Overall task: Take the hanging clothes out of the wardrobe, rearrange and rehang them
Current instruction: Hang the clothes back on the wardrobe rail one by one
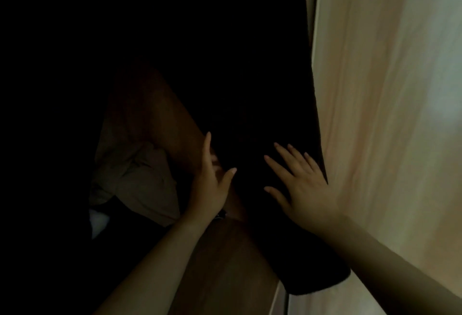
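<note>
The view looks into a very dark wardrobe. A black hanging garment [287, 239] fills the middle and runs down to the lower right. My right hand [300, 182] lies flat on it with its fingers spread and straight. My left hand [212, 179] reaches in at the garment's left edge with fingers extended and thumb out, touching the dark cloth. Whether any finger is hooked round the cloth cannot be made out. No hanger or rail shows.
A pale wardrobe door or side panel [387, 114] fills the right. A brown wooden board [220, 264] runs under the garment. Beige folded cloth [140, 177] and something white [98, 222] lie at the lower left in the dark.
</note>
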`<act>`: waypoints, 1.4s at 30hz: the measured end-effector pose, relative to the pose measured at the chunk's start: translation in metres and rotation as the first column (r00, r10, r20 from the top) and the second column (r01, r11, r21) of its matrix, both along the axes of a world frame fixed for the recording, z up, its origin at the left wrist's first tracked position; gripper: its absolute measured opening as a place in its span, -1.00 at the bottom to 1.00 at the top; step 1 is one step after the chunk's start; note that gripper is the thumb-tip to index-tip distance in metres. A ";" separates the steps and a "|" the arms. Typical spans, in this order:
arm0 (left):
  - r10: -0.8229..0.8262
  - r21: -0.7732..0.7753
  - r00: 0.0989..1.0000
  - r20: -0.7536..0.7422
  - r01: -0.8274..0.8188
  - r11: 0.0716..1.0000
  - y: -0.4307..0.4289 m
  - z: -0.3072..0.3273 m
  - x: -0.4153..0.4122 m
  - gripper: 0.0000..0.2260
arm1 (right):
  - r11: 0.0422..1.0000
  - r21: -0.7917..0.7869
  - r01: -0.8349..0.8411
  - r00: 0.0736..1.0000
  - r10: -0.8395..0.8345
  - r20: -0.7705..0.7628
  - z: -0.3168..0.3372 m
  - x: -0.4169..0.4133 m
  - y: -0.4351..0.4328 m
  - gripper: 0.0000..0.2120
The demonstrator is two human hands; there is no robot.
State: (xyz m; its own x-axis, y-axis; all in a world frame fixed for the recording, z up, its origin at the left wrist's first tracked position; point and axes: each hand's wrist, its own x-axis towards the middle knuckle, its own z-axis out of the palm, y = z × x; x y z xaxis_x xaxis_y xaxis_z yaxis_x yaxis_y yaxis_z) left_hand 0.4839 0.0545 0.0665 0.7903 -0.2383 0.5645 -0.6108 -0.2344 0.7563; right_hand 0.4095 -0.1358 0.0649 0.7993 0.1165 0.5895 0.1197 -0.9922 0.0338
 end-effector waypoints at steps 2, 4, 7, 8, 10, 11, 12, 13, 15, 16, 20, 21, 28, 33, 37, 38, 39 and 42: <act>0.027 -0.055 1.000 0.001 -0.027 0.998 -0.007 -0.002 -0.004 -0.30 | 1.000 0.004 -0.031 0.999 0.031 0.014 0.002 0.004 0.001 -0.45; 0.028 -0.077 1.000 0.006 -0.027 0.997 -0.005 0.001 -0.005 -0.32 | 0.997 0.011 -0.074 0.992 0.073 0.099 0.002 0.002 -0.001 -0.48; 0.026 -0.009 0.999 0.020 -0.026 1.000 0.022 0.001 0.002 -0.37 | 0.995 0.039 -0.091 0.967 0.079 0.244 0.000 0.000 -0.008 -0.51; 0.040 0.023 0.999 0.030 -0.041 0.999 0.035 0.002 0.004 -0.38 | 0.994 0.058 -0.094 0.961 0.075 0.268 0.001 0.003 -0.008 -0.49; 0.134 0.087 0.987 0.092 -0.142 0.986 0.064 0.004 0.007 -0.40 | 0.972 0.127 -0.200 0.951 0.161 0.266 -0.001 0.015 -0.002 -0.42; 0.199 0.120 0.971 0.129 -0.215 0.969 0.078 0.006 0.008 -0.40 | 0.935 0.200 -0.294 0.941 0.246 0.234 -0.003 0.023 0.005 -0.40; 0.251 0.147 0.956 0.149 -0.272 0.951 0.091 0.008 0.010 -0.41 | 0.878 0.292 -0.380 0.923 0.336 0.190 -0.004 0.030 0.015 -0.38; 0.280 0.172 0.948 0.148 -0.304 0.937 0.103 0.011 0.012 -0.41 | 0.806 0.402 -0.433 0.899 0.419 0.129 -0.005 0.036 0.028 -0.36; 0.304 0.230 0.945 0.120 -0.324 0.917 0.124 0.014 0.016 -0.40 | 0.650 0.608 -0.456 0.835 0.549 0.039 -0.006 0.047 0.055 -0.29; 0.316 0.265 0.942 0.114 -0.335 0.904 0.131 0.014 0.017 -0.39 | 0.615 0.655 -0.439 0.823 0.568 0.017 -0.008 0.051 0.067 -0.25; 0.316 0.384 0.941 0.122 -0.339 0.859 0.137 -0.006 0.005 -0.37 | 0.797 0.530 -0.288 0.911 0.399 -0.104 -0.027 0.047 0.091 -0.21; 0.329 0.421 0.936 0.128 -0.352 0.836 0.136 -0.017 -0.001 -0.39 | 0.834 0.491 -0.252 0.925 0.356 -0.130 -0.036 0.040 0.090 -0.22; 0.279 0.596 0.959 0.037 -0.246 0.764 0.108 -0.098 -0.060 -0.40 | 0.937 0.347 0.043 0.926 0.093 -0.366 -0.101 -0.034 0.055 -0.36; 0.130 0.665 0.991 -0.019 -0.085 0.742 0.051 -0.135 -0.118 -0.25 | 0.939 0.304 0.161 0.918 -0.030 -0.396 -0.137 -0.129 0.015 -0.40; -0.101 0.708 0.994 -0.032 0.094 0.700 -0.016 -0.159 -0.168 -0.31 | 0.893 0.299 0.336 0.883 -0.188 -0.431 -0.161 -0.218 -0.021 -0.36; -0.158 0.719 0.987 -0.033 0.134 0.682 -0.035 -0.163 -0.182 -0.33 | 0.864 0.315 0.393 0.863 -0.229 -0.450 -0.169 -0.239 -0.030 -0.37; -0.206 0.732 0.978 -0.040 0.169 0.660 -0.055 -0.167 -0.198 -0.34 | 0.830 0.333 0.448 0.841 -0.263 -0.473 -0.176 -0.260 -0.039 -0.38; -0.317 0.750 0.942 -0.112 0.289 0.595 -0.110 -0.179 -0.245 -0.34 | 0.734 0.352 0.581 0.773 -0.363 -0.521 -0.191 -0.322 -0.063 -0.42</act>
